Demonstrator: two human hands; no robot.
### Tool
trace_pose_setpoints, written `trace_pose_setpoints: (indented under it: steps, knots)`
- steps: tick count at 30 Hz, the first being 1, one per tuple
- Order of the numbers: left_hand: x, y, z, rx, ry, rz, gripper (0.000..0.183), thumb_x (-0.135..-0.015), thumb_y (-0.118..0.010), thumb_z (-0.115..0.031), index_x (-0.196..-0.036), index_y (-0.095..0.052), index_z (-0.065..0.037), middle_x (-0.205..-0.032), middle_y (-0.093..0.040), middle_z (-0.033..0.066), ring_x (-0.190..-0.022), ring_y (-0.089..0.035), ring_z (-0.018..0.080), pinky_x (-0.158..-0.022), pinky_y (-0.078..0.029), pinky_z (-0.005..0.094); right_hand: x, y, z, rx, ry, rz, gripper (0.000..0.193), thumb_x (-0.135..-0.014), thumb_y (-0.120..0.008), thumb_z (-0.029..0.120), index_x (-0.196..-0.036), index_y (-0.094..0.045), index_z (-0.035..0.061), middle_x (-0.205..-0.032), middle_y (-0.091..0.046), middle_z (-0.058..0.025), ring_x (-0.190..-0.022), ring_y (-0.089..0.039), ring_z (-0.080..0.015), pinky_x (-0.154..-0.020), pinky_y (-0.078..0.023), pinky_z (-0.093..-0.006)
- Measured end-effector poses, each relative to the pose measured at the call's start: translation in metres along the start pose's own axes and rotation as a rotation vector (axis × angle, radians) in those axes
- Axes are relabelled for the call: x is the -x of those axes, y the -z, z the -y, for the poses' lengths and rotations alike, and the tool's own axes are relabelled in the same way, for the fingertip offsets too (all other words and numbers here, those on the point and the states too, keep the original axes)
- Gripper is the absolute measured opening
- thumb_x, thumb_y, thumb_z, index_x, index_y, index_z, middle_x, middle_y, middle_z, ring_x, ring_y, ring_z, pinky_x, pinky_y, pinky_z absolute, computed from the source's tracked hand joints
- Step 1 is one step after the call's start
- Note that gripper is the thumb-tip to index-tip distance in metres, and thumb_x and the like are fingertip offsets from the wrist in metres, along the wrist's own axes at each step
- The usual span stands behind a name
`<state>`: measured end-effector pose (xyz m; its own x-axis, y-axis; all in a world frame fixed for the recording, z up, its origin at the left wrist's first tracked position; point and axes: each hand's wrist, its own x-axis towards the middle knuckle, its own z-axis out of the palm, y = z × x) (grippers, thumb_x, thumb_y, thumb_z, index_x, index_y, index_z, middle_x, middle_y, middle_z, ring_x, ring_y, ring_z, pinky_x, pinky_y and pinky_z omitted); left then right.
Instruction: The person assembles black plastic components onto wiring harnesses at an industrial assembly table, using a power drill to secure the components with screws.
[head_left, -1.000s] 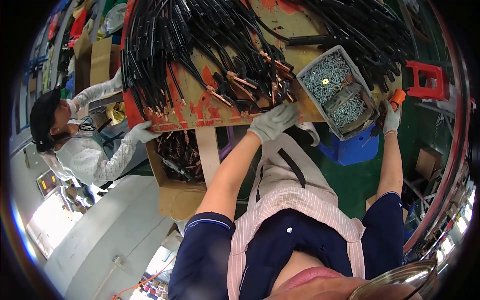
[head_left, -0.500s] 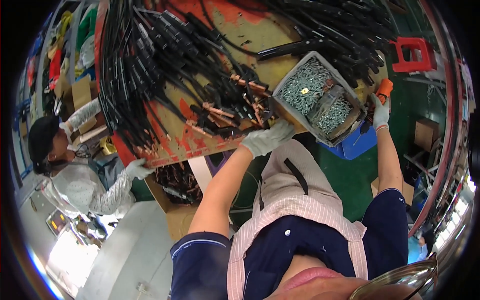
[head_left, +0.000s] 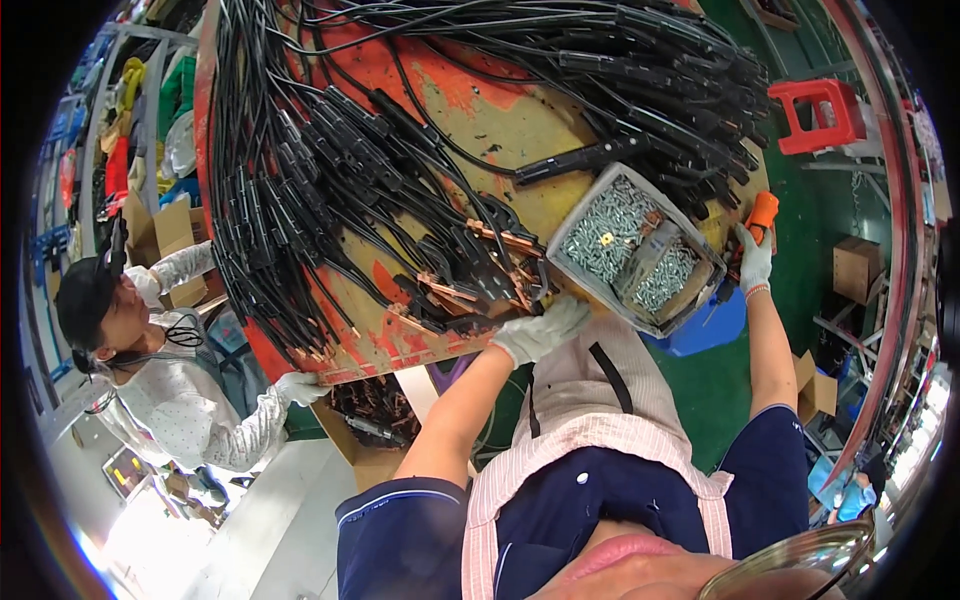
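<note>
My left hand [head_left: 545, 333], in a pale glove, rests at the table's near edge with its fingers curled together; what they may hold is hidden. Just beyond it lie copper pieces [head_left: 447, 287] among black handle-shaped parts. My gloved right hand [head_left: 756, 264] is closed around an orange-and-black hand tool [head_left: 763, 214] at the right edge of the table; the tool's orange end sticks up past the fingers. Between my hands stands a grey bin [head_left: 577, 282] of small silvery screws [head_left: 606, 230], tilted toward me, with a smaller clear container [head_left: 655, 245] of screws inside.
Black handles with cables [head_left: 340, 130] lie heaped on the red-and-tan table [head_left: 480, 110], with another heap [head_left: 650, 80] at far right. A co-worker's gloved hand [head_left: 300, 388] touches the left edge. Below are a cardboard box [head_left: 350, 445] and a blue container [head_left: 705, 335]; a red stool [head_left: 820, 115] stands right.
The whole view has shifted, so the table and bin sit lower in it. Both my hands keep about the same places beside the bin; the right one still grips the tool.
</note>
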<state>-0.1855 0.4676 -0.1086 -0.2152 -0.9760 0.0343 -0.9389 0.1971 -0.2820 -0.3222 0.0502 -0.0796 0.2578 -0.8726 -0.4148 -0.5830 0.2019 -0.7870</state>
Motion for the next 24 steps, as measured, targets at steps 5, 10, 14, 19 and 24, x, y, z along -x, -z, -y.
trace_pose_setpoints:
  steps: [5, 10, 14, 19, 24]
  knots:
    - [0.0, 0.0, 0.004, -0.038, 0.028, -0.018, 0.051, -0.091, -0.039, -0.024, -0.138, -0.05, -0.008, -0.138, -0.051, 0.0108, -0.122, -0.051, 0.0295, -0.112, -0.033, 0.0436, 0.006, -0.009, 0.016, -0.134, -0.005, -0.012, 0.04, -0.087, -0.068, 0.02, -0.12, -0.047, 0.0098, -0.08, -0.062, -0.006, -0.056, -0.06, -0.0153, -0.044, -0.049, -0.0301]
    - [0.001, -0.009, 0.0, 0.086, 0.036, 0.01, 0.051, -0.09, -0.042, -0.025, -0.138, -0.049, -0.008, -0.139, -0.05, 0.0113, -0.127, -0.048, 0.0297, -0.114, -0.032, 0.0432, -0.002, -0.009, 0.006, -0.232, -0.067, 0.004, 0.036, -0.087, -0.067, 0.018, -0.117, -0.046, 0.0162, -0.075, -0.06, -0.0037, -0.054, -0.058, -0.0169, -0.043, -0.047, -0.0325]
    - [0.009, -0.03, -0.021, 0.352, 0.084, -0.109, 0.049, -0.09, -0.044, -0.024, -0.133, -0.053, -0.003, -0.135, -0.053, 0.0135, -0.124, -0.051, 0.03, -0.112, -0.035, 0.0405, 0.001, -0.001, -0.005, -0.197, 0.171, 0.001, 0.034, -0.085, -0.068, 0.016, -0.114, -0.05, 0.0118, -0.079, -0.06, -0.0022, -0.064, -0.059, -0.0149, -0.054, -0.049, -0.0313]
    - [0.01, 0.013, 0.004, 0.217, 0.07, -0.063, 0.047, -0.086, -0.046, -0.023, -0.128, -0.056, -0.003, -0.125, -0.059, 0.0119, -0.113, -0.058, 0.0273, -0.106, -0.041, 0.0397, 0.006, -0.015, -0.013, -0.011, 0.068, -0.036, 0.057, -0.081, -0.071, 0.02, -0.13, -0.046, 0.0069, -0.093, -0.061, -0.0077, -0.078, -0.062, -0.0176, -0.066, -0.052, -0.0309]
    - [0.002, -0.008, 0.016, 0.163, 0.002, -0.156, 0.043, -0.087, -0.047, -0.021, -0.125, -0.058, -0.003, -0.12, -0.061, 0.0112, -0.111, -0.059, 0.0267, -0.102, -0.044, 0.0376, -0.002, -0.002, -0.009, -0.275, 0.037, -0.011, 0.054, -0.079, -0.071, 0.017, -0.126, -0.047, 0.0057, -0.09, -0.062, -0.0082, -0.063, -0.062, -0.0179, -0.049, -0.054, -0.0316]
